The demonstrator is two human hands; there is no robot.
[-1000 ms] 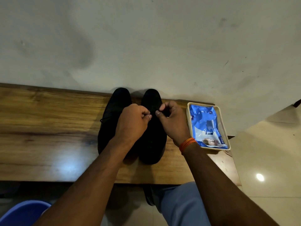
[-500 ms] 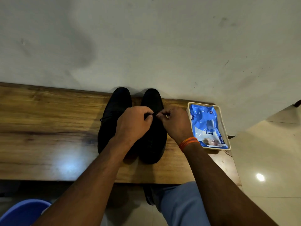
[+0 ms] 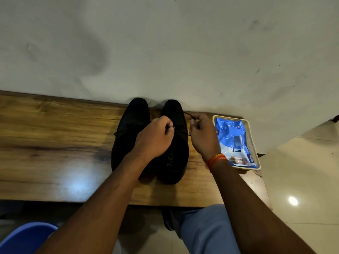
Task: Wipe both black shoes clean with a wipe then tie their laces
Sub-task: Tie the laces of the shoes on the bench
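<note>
Two black shoes stand side by side on the wooden table (image 3: 55, 143), toes toward the wall. The left shoe (image 3: 132, 125) has a lace end trailing off its left side. Over the right shoe (image 3: 174, 158) both hands work its lace (image 3: 188, 114). My left hand (image 3: 156, 138) pinches one lace strand above the shoe's middle. My right hand (image 3: 201, 132) pinches the other strand, drawn out to the right of the shoe near its toe. The knot area lies partly hidden under my left hand.
A cream tray (image 3: 254, 143) holding a blue wipes pack (image 3: 233, 136) sits at the table's right end, just beyond my right wrist. The wall stands right behind the shoes. A blue seat (image 3: 23, 239) shows at the lower left, and my knee (image 3: 201, 230) below the table edge.
My hands were close together over the right shoe; now the right hand has pulled its lace strand out to the right and the left hand has shifted slightly left.
</note>
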